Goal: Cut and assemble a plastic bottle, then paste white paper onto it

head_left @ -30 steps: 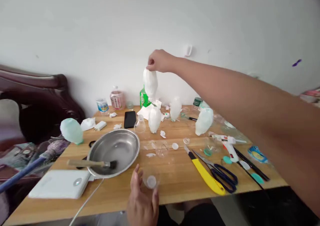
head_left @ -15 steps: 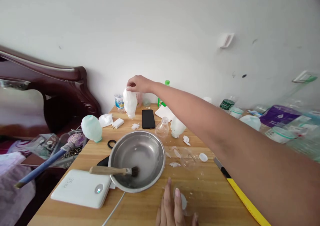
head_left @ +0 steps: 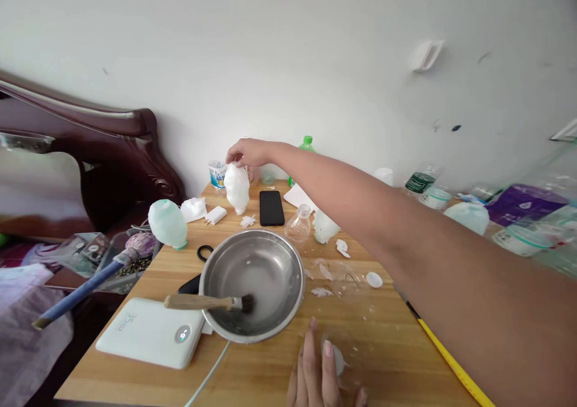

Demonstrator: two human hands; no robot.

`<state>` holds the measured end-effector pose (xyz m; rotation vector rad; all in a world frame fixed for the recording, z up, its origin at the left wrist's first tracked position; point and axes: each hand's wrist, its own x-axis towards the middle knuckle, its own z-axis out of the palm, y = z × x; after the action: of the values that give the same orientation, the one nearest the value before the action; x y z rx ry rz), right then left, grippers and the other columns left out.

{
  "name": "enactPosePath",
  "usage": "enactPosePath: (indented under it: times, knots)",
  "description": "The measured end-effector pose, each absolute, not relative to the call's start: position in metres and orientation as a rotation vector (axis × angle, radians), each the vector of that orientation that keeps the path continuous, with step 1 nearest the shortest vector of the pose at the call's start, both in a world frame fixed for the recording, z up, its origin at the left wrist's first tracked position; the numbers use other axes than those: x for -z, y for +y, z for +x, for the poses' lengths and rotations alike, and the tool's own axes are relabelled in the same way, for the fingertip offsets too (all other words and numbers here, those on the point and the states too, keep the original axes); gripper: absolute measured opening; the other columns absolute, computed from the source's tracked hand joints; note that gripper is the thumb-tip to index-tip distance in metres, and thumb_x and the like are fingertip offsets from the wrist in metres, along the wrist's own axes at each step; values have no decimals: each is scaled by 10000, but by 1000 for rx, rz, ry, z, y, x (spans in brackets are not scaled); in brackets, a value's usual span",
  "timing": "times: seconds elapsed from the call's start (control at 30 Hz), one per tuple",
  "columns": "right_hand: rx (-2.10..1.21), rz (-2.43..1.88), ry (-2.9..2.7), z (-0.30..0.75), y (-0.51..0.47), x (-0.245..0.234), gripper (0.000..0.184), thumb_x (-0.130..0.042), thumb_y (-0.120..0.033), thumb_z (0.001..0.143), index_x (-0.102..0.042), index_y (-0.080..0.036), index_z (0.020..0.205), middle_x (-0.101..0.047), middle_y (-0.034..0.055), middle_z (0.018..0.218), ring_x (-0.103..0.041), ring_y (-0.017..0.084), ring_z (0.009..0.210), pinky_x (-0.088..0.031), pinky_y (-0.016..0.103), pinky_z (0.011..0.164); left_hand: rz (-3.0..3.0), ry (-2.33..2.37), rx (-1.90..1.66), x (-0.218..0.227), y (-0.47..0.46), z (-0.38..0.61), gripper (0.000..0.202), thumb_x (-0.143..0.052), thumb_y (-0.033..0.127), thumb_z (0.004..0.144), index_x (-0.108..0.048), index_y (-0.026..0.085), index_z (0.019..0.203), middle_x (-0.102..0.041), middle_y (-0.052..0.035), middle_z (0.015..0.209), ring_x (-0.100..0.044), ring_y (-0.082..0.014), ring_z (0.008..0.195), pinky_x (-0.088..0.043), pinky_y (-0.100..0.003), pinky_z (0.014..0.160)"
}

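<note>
White wrapped bottle (head_left: pixel 237 188) pinched by right hand (head_left: pixel 247 153) fingers, far table (head_left: pixel 265 374) edge (phone (head_left: pixel 271 208) beside); left hand (head_left: pixel 315 376) open.

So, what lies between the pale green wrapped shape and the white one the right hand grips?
Head view: a crumpled tissue, then a white plug nearer the white shape.

A round stainless-steel bowl (head_left: pixel 279 257) is recorded at centre frame on the light wooden table (head_left: pixel 261 371); a wooden-handled bristle brush (head_left: pixel 205 302) is laid across its rim. A white rectangular power bank (head_left: pixel 151 333) is noted lower left. A black smartphone (head_left: pixel 271 207) is seen flat above the bowl, and a pale green bulb-shaped form (head_left: pixel 167 223) left of centre.
</note>
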<state>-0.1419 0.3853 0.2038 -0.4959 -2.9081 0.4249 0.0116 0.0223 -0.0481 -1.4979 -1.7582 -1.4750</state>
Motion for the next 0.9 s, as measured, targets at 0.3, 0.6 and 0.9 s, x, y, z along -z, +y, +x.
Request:
enactPosePath:
  times: [0.3, 0.6, 0.9]
  knots:
    - [-526, -492, -2876, -130, 395, -198, 411, -595, 14, 844, -704, -191, 1183, -689, 81, 1298, -645, 183, 1157, -496, 253, 957, -1498, -1735, 1496, 45, 19, 11, 535, -425, 329, 976, -373, 144, 1476, -730, -200, 1148, -709, -256, 1067, -561, -322, 740]
    - [-571, -453, -2856, -122, 386, -214, 273, -606, -368, 942, -733, -197, 1112, -723, 59, 1224, -651, 189, 1083, -472, 263, 910, -1567, -1731, 1462, 44, 17, 11, 570, -437, 263, 969, -300, 117, 1502, -718, -239, 1158, -680, -274, 1138, -558, -354, 781]
    - [14, -916, -2523, -10, 401, -301, 247, -554, -135, 926, -654, -139, 1152, -701, 79, 1156, -631, 209, 1014, -459, 321, 879, -1574, -1725, 1393, 37, 18, 5, 664, -540, 226, 916, -301, 148, 1531, -751, -172, 1132, -735, -248, 989, -542, -318, 725]
